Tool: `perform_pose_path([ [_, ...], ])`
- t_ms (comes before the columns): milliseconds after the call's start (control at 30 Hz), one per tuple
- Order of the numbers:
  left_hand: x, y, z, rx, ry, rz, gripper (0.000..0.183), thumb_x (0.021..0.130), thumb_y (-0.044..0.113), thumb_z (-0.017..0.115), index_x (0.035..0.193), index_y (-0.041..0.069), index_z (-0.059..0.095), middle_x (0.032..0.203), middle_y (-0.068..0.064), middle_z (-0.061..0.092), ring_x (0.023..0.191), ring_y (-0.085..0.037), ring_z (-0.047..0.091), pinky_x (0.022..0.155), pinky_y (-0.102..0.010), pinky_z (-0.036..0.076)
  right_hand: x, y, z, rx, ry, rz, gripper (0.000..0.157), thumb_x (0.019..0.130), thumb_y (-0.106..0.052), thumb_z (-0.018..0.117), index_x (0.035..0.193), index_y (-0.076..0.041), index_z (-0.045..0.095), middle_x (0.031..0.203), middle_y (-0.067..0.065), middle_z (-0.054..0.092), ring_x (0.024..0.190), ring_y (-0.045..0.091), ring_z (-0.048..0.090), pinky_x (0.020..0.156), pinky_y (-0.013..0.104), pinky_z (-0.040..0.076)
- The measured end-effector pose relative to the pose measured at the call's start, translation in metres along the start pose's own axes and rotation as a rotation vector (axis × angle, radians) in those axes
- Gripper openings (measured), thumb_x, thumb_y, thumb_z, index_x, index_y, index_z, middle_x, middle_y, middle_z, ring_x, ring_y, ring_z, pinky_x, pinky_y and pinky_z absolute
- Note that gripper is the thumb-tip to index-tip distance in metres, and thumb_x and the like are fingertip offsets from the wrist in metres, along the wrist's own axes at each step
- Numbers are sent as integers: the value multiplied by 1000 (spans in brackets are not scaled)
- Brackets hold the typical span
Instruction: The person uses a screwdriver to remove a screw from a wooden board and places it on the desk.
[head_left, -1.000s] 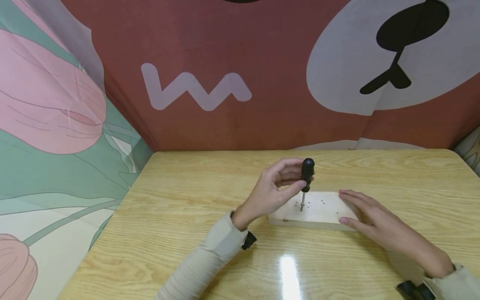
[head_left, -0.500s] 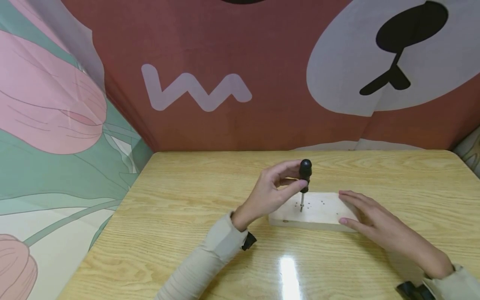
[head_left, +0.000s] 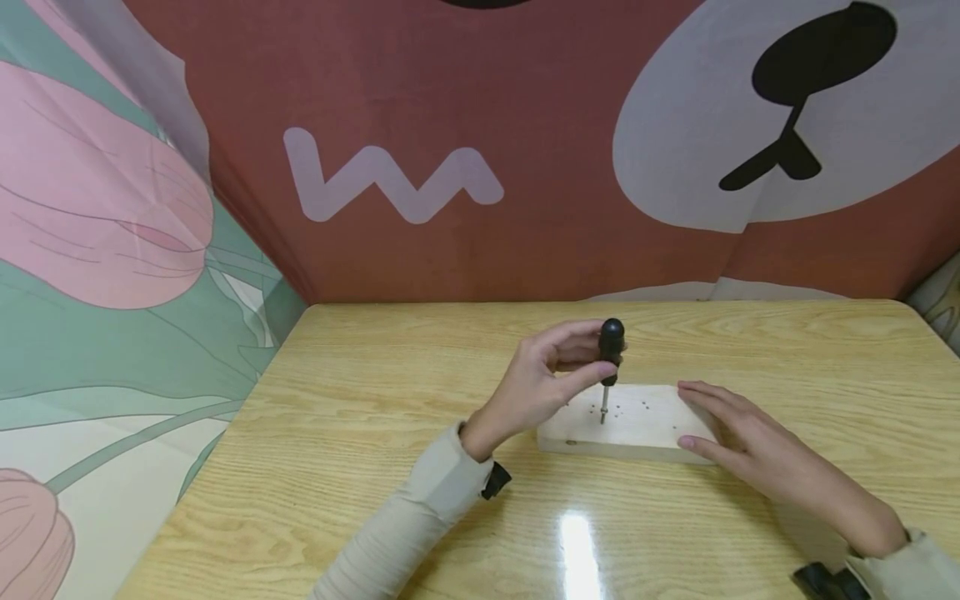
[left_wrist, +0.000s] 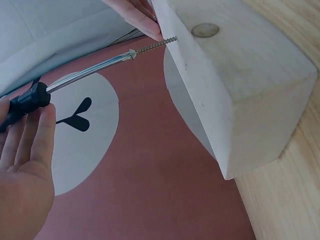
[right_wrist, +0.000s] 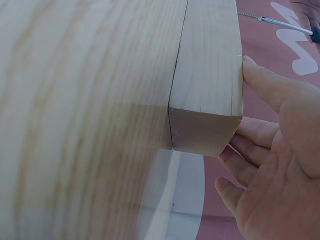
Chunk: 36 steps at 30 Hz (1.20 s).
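My left hand (head_left: 528,392) pinches the black handle of a screwdriver (head_left: 611,343) between thumb and fingers. The tool stands nearly upright over a pale wooden block (head_left: 645,433). In the left wrist view, the metal shaft meets the head of a long threaded screw (left_wrist: 154,46), whose tip touches or enters the block's top face. Most of the screw's length shows above the wood. My right hand (head_left: 761,446) rests on the block's right end, fingers fairly straight, thumb on the near side. Small dark holes dot the block's top.
The block lies flat on a wood-grain table (head_left: 375,375). Behind the table hangs a red-brown printed cloth (head_left: 540,242), and a floral cloth (head_left: 112,333) covers the left side. A dark knot (left_wrist: 205,30) marks the block's side.
The screwdriver handle has tilted very slightly to the left, and the left hand's fingers have shifted on it, loosening and closing again. The block and right hand stay put.
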<state>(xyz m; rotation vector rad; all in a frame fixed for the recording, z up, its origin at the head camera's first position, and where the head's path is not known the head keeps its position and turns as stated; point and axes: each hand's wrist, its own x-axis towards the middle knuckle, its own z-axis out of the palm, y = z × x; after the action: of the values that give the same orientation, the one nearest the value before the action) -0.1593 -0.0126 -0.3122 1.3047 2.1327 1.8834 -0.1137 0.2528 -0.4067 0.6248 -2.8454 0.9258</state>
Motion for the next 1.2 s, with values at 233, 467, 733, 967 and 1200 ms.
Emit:
perform_pose_path([
  [233, -1, -3, 1, -32, 29, -14, 34, 85, -4, 58, 119, -10, 53, 106, -28, 63, 91, -27, 67, 79, -31, 57, -1, 0, 1, -19, 19, -12, 58, 85, -31, 64, 135, -9, 43, 137, 15, 43, 123, 39, 40, 97, 48, 35],
  [467, -2, -1, -1, 14, 19, -4, 37, 84, -5, 59, 120, -10, 52, 106, -27, 63, 93, -28, 66, 81, -28, 56, -1, -1, 1, -13, 9, -3, 58, 85, -32, 64, 135, -8, 43, 137, 16, 43, 123, 39, 40, 94, 51, 35],
  [733, -1, -2, 0, 20, 70, 38, 37, 77, -7, 66, 113, -9, 55, 100, -26, 64, 85, -28, 67, 75, -31, 57, 0, -1, 0, 16, -14, 12, 59, 85, -33, 63, 134, -5, 44, 137, 19, 42, 123, 43, 38, 88, 59, 37],
  [967, -3, -5, 1, -11, 106, 53, 30, 82, -6, 61, 112, -10, 56, 100, -27, 64, 88, -30, 66, 76, -31, 57, 1, -2, -1, 18, -3, 5, 59, 85, -32, 64, 134, -4, 44, 136, 20, 42, 123, 43, 39, 89, 60, 36],
  [1200, -4, -4, 0, -25, 84, 27, 33, 83, -9, 59, 115, -12, 51, 105, -30, 62, 93, -37, 63, 81, -31, 56, 0, -2, -2, 23, -5, -2, 59, 85, -31, 64, 133, -3, 44, 136, 21, 42, 122, 45, 38, 88, 62, 36],
])
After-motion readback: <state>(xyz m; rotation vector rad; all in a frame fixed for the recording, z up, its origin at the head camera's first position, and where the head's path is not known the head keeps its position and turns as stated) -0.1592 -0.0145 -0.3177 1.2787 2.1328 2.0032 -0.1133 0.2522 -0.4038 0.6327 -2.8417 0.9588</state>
